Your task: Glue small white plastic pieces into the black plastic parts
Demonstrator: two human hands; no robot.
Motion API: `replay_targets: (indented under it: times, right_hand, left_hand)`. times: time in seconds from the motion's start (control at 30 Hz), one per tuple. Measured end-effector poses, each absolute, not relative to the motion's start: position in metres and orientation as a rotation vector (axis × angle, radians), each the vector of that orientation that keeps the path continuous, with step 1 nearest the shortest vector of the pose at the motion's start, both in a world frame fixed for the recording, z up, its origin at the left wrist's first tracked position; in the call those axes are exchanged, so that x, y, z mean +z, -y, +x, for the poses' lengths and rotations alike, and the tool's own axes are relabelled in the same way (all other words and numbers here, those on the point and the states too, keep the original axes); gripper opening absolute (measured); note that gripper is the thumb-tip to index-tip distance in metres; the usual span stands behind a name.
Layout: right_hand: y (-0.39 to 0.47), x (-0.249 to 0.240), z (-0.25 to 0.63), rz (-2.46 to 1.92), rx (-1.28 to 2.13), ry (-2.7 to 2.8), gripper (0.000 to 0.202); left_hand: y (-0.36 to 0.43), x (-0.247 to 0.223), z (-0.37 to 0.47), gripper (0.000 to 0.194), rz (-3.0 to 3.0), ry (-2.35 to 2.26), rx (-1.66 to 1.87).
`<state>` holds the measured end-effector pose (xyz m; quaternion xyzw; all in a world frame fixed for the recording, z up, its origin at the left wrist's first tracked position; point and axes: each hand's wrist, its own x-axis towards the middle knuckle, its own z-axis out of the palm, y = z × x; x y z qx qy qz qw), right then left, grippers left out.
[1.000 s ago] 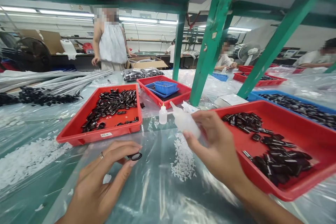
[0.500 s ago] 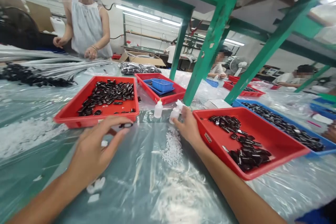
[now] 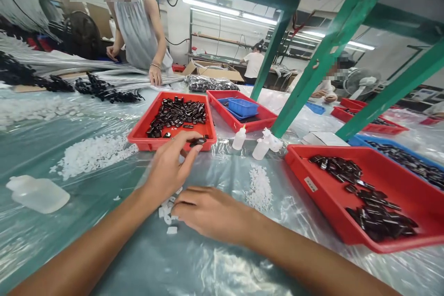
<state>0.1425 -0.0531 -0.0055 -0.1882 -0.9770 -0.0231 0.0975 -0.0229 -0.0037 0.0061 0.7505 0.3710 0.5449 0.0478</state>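
Observation:
My left hand (image 3: 173,162) pinches a small glossy black plastic piece (image 3: 198,142) between thumb and fingers, close to the front rim of a red tray (image 3: 173,143) piled with similar black pieces (image 3: 180,111). Below it my right hand (image 3: 208,212) is palm down, its fingers curled together at a little group of white plastic bits (image 3: 168,217). What its fingertips hold, if anything, is hidden. To the right of the bits lies a heap of small white pieces (image 3: 260,187). Behind that heap stand a small squeeze bottle (image 3: 239,138) and a second white bottle (image 3: 261,149).
A larger red tray (image 3: 326,203) with black pieces stands at right, a blue tray (image 3: 357,139) behind it. Green frame posts (image 3: 312,60) slant over the table. A translucent bottle (image 3: 38,194) lies at left near a white heap (image 3: 93,155). A person (image 3: 142,27) stands across the table.
My right hand has left the white bottles and come back to the white bits beside my left hand. The left still holds the black piece. The view has turned left.

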Motion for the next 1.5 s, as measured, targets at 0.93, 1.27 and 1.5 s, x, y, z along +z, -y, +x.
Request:
replay_targets:
  times: [0.93, 1.27, 1.5]
  right_hand:
    - [0.071, 0.041, 0.206, -0.768, 0.555, 1.649, 0.021]
    - [0.072, 0.031, 0.203, -0.746, 0.323, 1.752, 0.024]
    - [0.074, 0.029, 0.200, -0.818, 0.461, 1.655, 0.021]
  left_hand:
    - [0.041, 0.004, -0.002, 0.021, 2.395, -0.957, 1.400]
    - [0.049, 0.009, 0.000, 0.021, 2.301, -0.932, 1.413]
    - [0.056, 0.012, 0.009, 0.013, 1.945, -0.870, 1.365]
